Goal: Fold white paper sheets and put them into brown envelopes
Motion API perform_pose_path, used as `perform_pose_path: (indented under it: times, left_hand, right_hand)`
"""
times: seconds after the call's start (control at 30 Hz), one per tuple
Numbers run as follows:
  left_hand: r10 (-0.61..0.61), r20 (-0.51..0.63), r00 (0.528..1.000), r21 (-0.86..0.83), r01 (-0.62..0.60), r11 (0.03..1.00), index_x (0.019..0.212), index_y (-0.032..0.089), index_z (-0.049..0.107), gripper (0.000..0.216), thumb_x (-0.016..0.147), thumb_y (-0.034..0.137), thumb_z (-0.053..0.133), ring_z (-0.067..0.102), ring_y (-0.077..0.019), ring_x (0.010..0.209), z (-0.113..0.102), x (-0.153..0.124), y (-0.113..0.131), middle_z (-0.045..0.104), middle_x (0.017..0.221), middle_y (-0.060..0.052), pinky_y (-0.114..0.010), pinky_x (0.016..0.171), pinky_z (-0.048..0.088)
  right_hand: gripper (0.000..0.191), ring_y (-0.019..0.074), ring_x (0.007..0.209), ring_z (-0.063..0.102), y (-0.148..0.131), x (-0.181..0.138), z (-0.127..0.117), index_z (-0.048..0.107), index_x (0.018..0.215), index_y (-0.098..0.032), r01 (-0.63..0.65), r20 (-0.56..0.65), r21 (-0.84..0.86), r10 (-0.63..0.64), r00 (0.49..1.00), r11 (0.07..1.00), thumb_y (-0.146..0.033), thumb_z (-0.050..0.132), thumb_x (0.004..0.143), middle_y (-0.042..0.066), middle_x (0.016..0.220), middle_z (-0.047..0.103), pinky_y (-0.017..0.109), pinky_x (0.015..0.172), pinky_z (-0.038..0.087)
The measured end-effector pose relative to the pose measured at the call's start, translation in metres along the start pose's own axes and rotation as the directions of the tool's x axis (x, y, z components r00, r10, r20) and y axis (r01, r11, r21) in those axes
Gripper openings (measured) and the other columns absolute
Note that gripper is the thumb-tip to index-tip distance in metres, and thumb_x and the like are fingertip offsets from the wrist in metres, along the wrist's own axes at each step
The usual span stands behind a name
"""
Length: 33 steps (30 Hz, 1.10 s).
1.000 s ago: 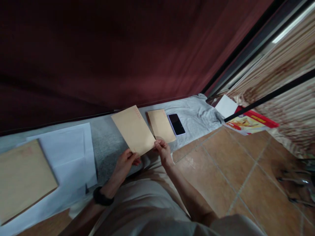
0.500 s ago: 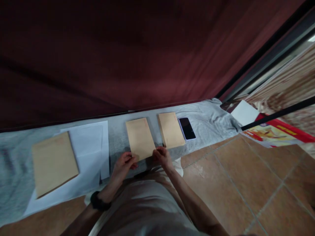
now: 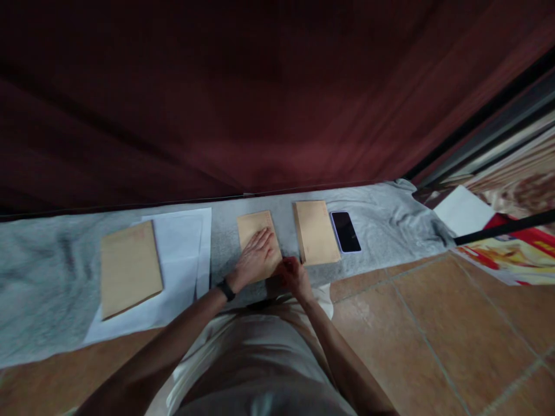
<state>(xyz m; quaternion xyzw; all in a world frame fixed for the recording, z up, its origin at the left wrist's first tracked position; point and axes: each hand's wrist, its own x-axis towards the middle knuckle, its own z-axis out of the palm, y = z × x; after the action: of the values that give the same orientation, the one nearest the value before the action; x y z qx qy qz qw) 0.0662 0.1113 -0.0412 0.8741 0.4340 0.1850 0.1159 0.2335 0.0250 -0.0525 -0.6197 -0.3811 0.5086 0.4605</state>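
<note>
A brown kraft paper envelope [image 3: 248, 224] lies in front of me on the grey cloth. My left hand [image 3: 256, 254] rests flat on it, fingers stretched toward its far end and a dark band on the wrist. At the envelope's near right corner, my right hand [image 3: 297, 278] has its fingers pinched together on the edge; the fingertips are partly in shadow. Just right of that hand is a stack of similar envelopes [image 3: 319, 234]. Another pile of brown envelopes [image 3: 130, 268] sits farther left, partly over white paper sheets [image 3: 184, 248].
A phone [image 3: 346, 232] with a dark screen lies right of the stack. The grey cloth [image 3: 390, 225] covers a narrow surface before a dark red curtain [image 3: 260, 115]. At right are a black bar [image 3: 507, 226], a colourful printed package [image 3: 515, 254] and tiled floor [image 3: 390, 335].
My left hand has let go of the envelope's near left edge and moved onto its face, lying flat. My right hand stays at the near right corner. The view has shifted slightly left.
</note>
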Motion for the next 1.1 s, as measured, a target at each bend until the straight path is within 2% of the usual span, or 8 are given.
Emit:
perform_pose_path:
  times: [0.1,0.23,0.37,0.5,0.7,0.83,1.1]
  left_hand:
    - [-0.019,0.036,0.999,0.068,0.016,0.998,0.153,0.007,0.046,0.056,0.102,0.03,0.039,0.038,-0.0281,0.153,0.008,0.021,-0.016,0.046,0.161,-0.02,-0.049,0.128,0.029]
    - [-0.065,0.108,0.992,0.115,0.052,0.992,0.153,0.008,0.046,0.057,0.102,0.032,0.038,0.038,-0.0255,0.153,0.005,0.044,-0.032,0.044,0.162,-0.019,-0.046,0.128,0.027]
    - [-0.088,0.128,0.988,0.138,0.07,0.988,0.153,0.005,0.046,0.057,0.103,0.031,0.035,0.038,-0.025,0.153,0.002,0.063,-0.037,0.043,0.162,-0.019,-0.043,0.128,0.026]
    - [-0.103,0.127,0.987,0.139,0.085,0.987,0.153,0.004,0.046,0.057,0.104,0.031,0.033,0.038,-0.0252,0.153,0.006,0.072,-0.038,0.043,0.162,-0.019,-0.042,0.128,0.025]
    - [-0.104,0.16,0.982,0.155,0.079,0.985,0.153,0.004,0.046,0.058,0.105,0.031,0.03,0.038,-0.0246,0.153,0.009,0.064,-0.036,0.043,0.163,-0.018,-0.042,0.129,0.025]
    - [-0.095,0.195,0.976,0.174,0.061,0.983,0.155,0.006,0.045,0.058,0.105,0.031,0.029,0.038,-0.0233,0.153,0.006,0.052,-0.029,0.044,0.163,-0.015,-0.041,0.129,0.024]
    - [-0.019,0.178,0.984,0.112,-0.001,0.994,0.152,0.006,0.048,0.055,0.105,0.029,0.03,0.041,-0.0239,0.152,0.005,0.025,-0.012,0.047,0.161,-0.015,-0.044,0.128,0.025]
  right_hand:
    - [0.024,0.013,0.046,0.055,-0.001,0.0,0.0,0.067,0.09,-0.025,-0.003,-0.006,0.013,0.004,1.0,1.0,-0.046,0.074,0.081,-0.005,0.064,0.065,0.022,0.038,0.043]
    - [0.023,0.0111,0.046,0.053,-0.001,0.0,0.001,0.068,0.089,-0.026,-0.024,0.005,0.071,0.023,1.0,0.997,-0.042,0.079,0.078,-0.006,0.062,0.064,0.019,0.037,0.04]
    - [0.02,0.0106,0.045,0.053,-0.001,0.002,0.001,0.069,0.087,-0.026,-0.04,0.007,0.106,0.039,0.999,0.994,-0.039,0.08,0.077,-0.007,0.06,0.064,0.019,0.036,0.039]
    - [0.019,0.0117,0.045,0.053,-0.003,0.001,0.001,0.067,0.088,-0.026,-0.06,0.007,0.028,0.06,0.998,0.998,-0.04,0.076,0.079,-0.007,0.061,0.064,0.02,0.037,0.039]
    - [0.02,0.0119,0.047,0.054,-0.006,0.0,0.0,0.065,0.089,-0.025,-0.016,-0.005,-0.055,0.016,1.0,0.998,-0.041,0.072,0.082,-0.005,0.062,0.064,0.02,0.039,0.039]
    - [0.02,0.0115,0.049,0.054,-0.007,-0.001,-0.001,0.063,0.091,-0.022,0.036,0.028,-0.157,-0.032,0.999,0.987,-0.042,0.065,0.086,-0.004,0.065,0.063,0.02,0.041,0.041]
    - [0.024,0.0139,0.051,0.058,-0.005,-0.003,0.0,0.06,0.097,-0.022,-0.005,0.043,-0.222,0.014,0.999,0.975,-0.046,0.061,0.09,-0.003,0.065,0.063,0.022,0.043,0.047]
